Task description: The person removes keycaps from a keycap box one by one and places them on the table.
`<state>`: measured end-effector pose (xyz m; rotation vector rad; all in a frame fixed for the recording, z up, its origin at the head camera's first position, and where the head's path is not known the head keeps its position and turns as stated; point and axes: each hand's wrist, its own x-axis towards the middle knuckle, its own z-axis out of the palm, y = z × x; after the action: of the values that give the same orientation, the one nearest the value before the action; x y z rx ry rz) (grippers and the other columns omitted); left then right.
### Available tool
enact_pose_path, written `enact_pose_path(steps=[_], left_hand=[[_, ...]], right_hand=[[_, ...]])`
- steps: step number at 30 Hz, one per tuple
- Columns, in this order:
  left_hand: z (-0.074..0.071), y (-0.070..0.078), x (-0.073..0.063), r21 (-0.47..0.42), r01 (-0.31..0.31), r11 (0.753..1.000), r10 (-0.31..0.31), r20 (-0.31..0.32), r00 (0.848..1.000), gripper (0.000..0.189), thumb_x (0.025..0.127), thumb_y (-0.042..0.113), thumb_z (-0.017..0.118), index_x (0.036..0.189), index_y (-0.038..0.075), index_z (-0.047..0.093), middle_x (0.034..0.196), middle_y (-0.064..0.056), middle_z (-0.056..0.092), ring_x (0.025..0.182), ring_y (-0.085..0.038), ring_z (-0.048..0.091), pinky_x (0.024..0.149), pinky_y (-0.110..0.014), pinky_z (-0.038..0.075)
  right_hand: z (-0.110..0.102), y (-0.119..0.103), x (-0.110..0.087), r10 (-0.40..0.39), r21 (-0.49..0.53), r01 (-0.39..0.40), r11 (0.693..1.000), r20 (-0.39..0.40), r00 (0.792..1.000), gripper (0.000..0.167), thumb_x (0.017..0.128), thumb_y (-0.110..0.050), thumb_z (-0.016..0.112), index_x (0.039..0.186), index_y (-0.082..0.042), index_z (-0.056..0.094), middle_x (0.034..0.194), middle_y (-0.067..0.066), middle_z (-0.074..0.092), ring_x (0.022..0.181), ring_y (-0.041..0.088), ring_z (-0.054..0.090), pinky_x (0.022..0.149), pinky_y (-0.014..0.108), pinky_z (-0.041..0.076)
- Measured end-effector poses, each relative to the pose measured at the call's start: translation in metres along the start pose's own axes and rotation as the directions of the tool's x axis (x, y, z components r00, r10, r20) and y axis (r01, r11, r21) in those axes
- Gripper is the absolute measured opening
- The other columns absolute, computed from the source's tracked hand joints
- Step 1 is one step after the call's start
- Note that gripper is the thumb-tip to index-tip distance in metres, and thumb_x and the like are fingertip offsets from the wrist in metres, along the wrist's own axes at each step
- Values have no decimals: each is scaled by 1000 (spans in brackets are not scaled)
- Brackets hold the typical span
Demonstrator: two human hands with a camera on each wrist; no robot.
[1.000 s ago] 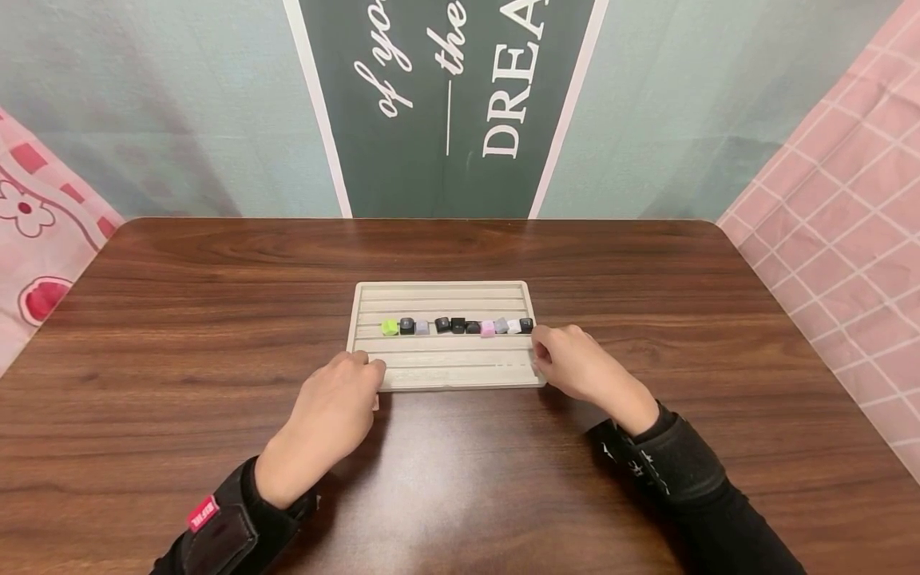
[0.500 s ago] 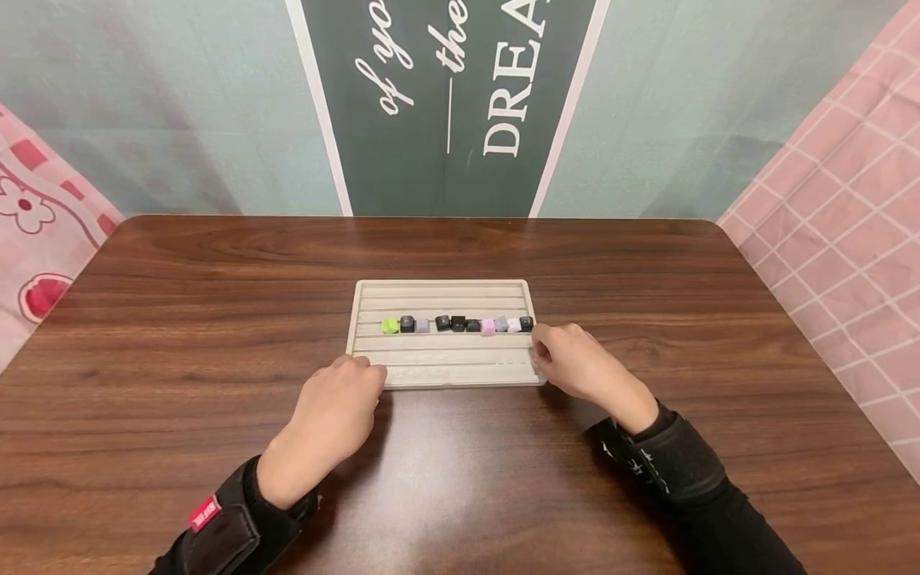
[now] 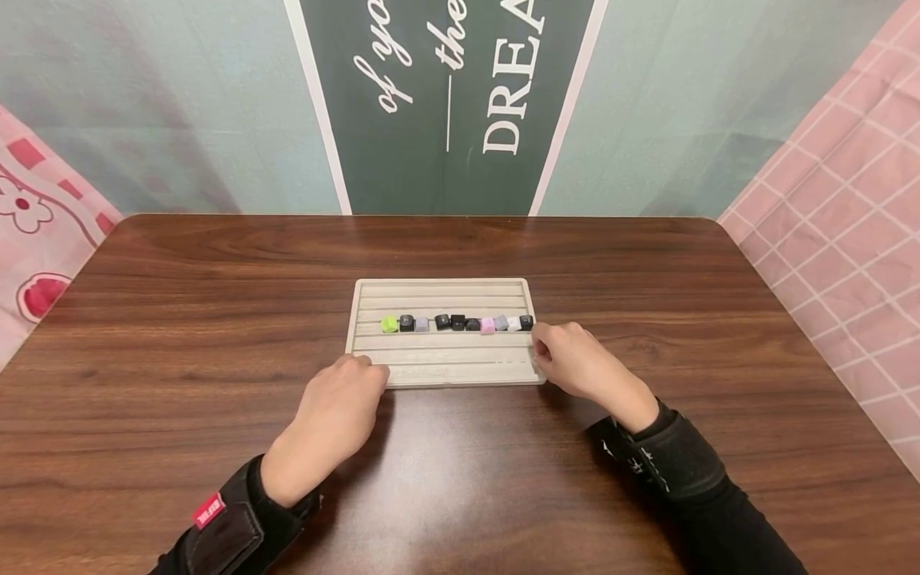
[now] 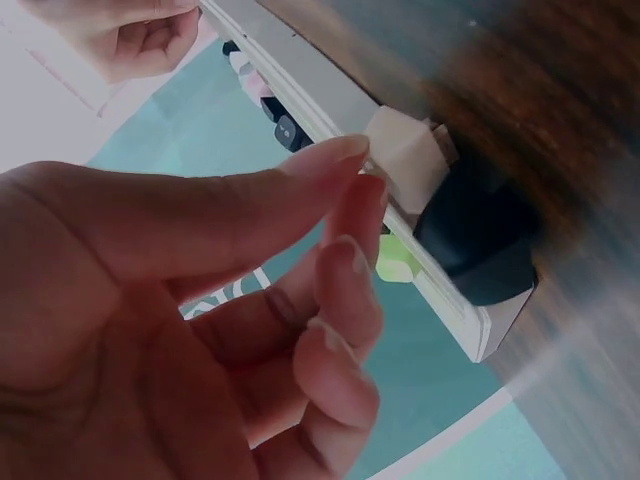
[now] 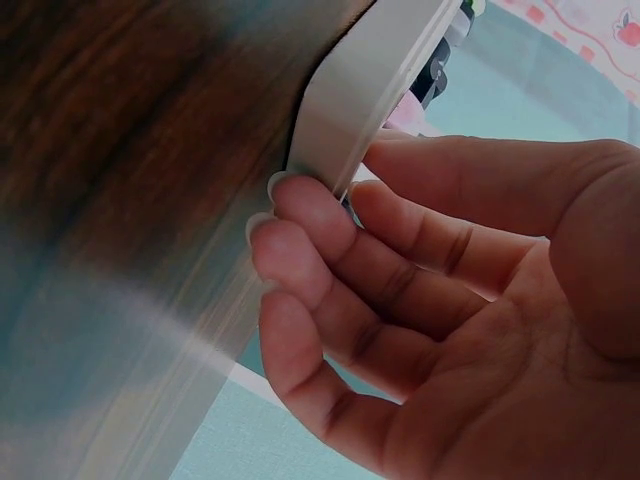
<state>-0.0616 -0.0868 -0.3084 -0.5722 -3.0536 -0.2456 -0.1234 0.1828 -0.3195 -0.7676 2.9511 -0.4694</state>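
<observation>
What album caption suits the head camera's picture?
Left hand and right hand at either end of a ridged cream tray holding one row of keycaps.

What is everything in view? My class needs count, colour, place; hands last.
Table: 1, brown, lower view.
Tray: 1, cream, on table.
Small blocks: 10 (5 black, 2 greyish, lime, pink, white), rowed on tray.
Extra blocks: 2 or more, pale and black, tray's near side.
Backdrop: 1, teal and dark green, behind table.
Patterned cloths: 2, pink, left and right.
Sleeves: 2, black, lower corners.
Wristbands: 2, black, sleeve ends.
Tag: 1, red, left wristband.
Left hand: 1, bare, tray's near left corner.
Right hand: 1, bare, tray's right edge.
</observation>
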Motion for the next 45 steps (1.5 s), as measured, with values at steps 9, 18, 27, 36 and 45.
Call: enact_pose_path(steps=[9, 18, 27, 36, 45], left_hand=[[-6, -3, 0, -25, 1, 1000, -2, -20, 1000, 18, 69, -7, 66, 64, 7, 55, 64, -5, 51, 64, -26, 56, 52, -38, 45], [-11, -9, -1, -37, 27, 999, -28, -22, 999, 21, 67, 0, 72, 62, 8, 53, 64, -5, 52, 64, -26, 55, 52, -38, 44], [-4, -6, 0, -18, 30, 999, -30, 17, 999, 15, 69, 2, 73, 67, 5, 58, 64, -6, 51, 64, -26, 55, 50, -38, 44], [-5, -7, 1, -13, 30, 999, -29, 29, 999, 16, 71, -4, 67, 65, 7, 56, 62, -4, 49, 62, -24, 53, 49, -36, 42], [-6, -8, 0, -34, 23, 999, -22, 9, 1000, 22, 69, -7, 66, 63, 9, 52, 61, -2, 51, 60, -24, 54, 47, -36, 41]], right_hand=[[-1, 0, 0, -1, 0, 1, 1000, 1, 1000, 24, 76, 4, 59, 65, -9, 41, 57, -1, 37, 53, 15, 39, 49, 26, 31], [-1, 0, 0, 9, -2, -9, 1000, 5, 1000, 25, 76, 4, 59, 65, -9, 41, 57, -1, 37, 53, 15, 39, 49, 27, 31], [-1, 0, 0, 11, 1, -11, 1000, 11, 1000, 25, 76, 4, 60, 65, -9, 41, 57, -1, 37, 53, 15, 39, 49, 27, 31], [-2, 0, 0, 13, -1, -13, 1000, 18, 1000, 24, 77, 4, 59, 66, -9, 42, 58, -1, 38, 54, 15, 39, 50, 27, 32], [-2, 0, 0, 24, 0, -24, 1000, 23, 999, 24, 76, 3, 60, 66, -9, 42, 57, -1, 38, 54, 15, 40, 50, 27, 32]])
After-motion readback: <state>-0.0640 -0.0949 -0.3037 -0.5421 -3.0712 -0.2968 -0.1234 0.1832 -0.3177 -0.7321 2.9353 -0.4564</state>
